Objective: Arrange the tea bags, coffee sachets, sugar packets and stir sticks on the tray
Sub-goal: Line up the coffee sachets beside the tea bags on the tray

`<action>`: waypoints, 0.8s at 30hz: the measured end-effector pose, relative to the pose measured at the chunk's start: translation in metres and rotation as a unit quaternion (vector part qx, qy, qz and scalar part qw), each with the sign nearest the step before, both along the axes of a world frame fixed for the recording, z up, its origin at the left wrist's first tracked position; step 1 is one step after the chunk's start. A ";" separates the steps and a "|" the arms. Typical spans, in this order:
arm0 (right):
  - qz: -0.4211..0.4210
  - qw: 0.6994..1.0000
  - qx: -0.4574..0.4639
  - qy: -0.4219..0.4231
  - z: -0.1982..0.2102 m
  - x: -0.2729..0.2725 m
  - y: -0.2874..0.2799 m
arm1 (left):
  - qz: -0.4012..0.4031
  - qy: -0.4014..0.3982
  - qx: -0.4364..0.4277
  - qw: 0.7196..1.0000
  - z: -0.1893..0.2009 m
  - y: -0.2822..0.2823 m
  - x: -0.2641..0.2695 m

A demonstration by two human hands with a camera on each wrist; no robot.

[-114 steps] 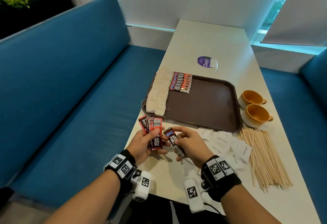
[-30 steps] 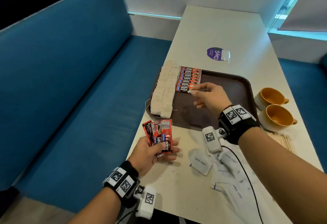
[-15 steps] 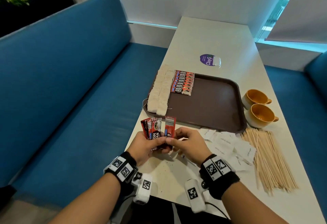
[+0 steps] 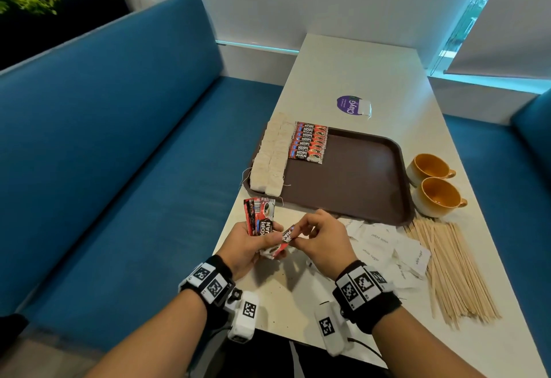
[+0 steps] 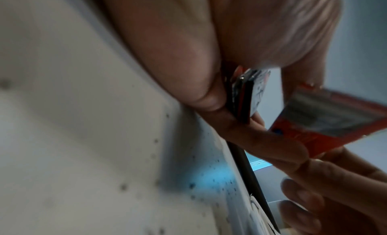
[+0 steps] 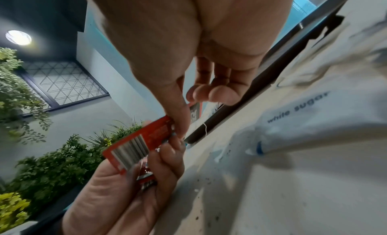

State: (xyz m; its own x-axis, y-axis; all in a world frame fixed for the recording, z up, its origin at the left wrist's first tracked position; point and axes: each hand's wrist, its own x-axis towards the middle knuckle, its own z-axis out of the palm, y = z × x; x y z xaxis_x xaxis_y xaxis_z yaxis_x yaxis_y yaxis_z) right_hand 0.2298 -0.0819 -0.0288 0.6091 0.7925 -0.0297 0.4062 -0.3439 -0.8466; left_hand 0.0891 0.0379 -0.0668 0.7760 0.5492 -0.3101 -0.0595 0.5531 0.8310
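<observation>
A brown tray (image 4: 357,186) lies on the white table. Along its left side run two columns of tea bags (image 4: 269,155) and a stacked row of red coffee sachets (image 4: 310,143). Near the table's front edge my left hand (image 4: 253,246) grips a small fan of red coffee sachets (image 4: 259,216) (image 5: 245,96). Beside it my right hand (image 4: 319,236) pinches one sachet (image 4: 288,235) (image 6: 138,142) between thumb and fingers, pulling it from that fan. White sugar packets (image 4: 384,246) (image 6: 303,106) and a spread of wooden stir sticks (image 4: 450,270) lie on the table right of my hands.
Two orange-lined cups (image 4: 432,186) stand right of the tray. A purple sticker (image 4: 353,105) is on the table beyond it. A blue bench (image 4: 119,154) runs along the left, another blue seat (image 4: 530,145) on the right.
A second ago my right hand was at the sachet row on the tray. It came back to my left hand and now pinches one sachet out of the fan.
</observation>
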 end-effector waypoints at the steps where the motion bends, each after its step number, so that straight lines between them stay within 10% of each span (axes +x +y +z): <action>1: 0.005 1.000 -0.012 0.005 0.000 -0.001 0.000 | 0.003 0.001 0.002 1.000 -0.002 0.000 0.000; 24: -0.044 0.963 0.035 0.262 0.014 0.002 -0.001 | -0.004 0.008 -0.049 0.999 0.006 0.001 0.000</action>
